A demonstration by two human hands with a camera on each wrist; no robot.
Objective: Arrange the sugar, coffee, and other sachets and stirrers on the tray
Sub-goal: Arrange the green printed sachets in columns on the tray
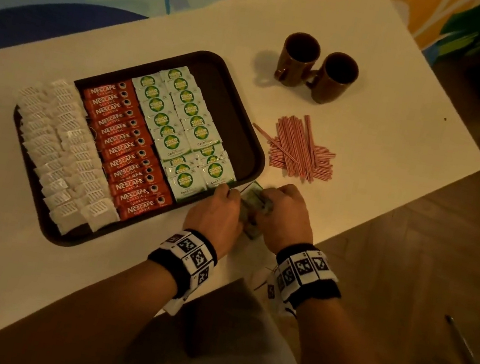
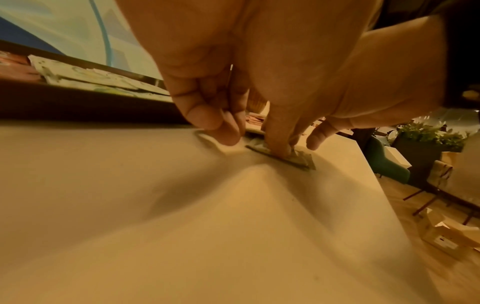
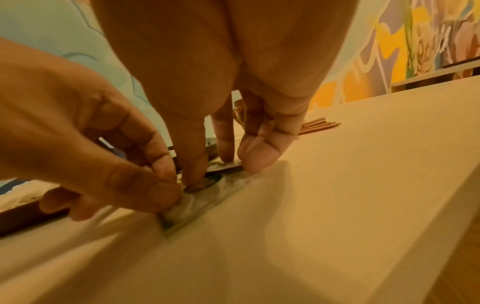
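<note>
Two hands, left hand (image 1: 216,211), right hand (image 1: 286,214), fingertips pinching flat crinkled green sachets (image 1: 252,206); table (image 1: 372,115)

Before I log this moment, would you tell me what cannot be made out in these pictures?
- Loose sachets on the table: head view, the left hand and right hand cover most of them, so their number is unclear.
- Their print: both wrist views, blurred and under fingertips.
- Inside of the mugs: head view, too dark.
- White sachets on the tray: print too small to read.
</note>
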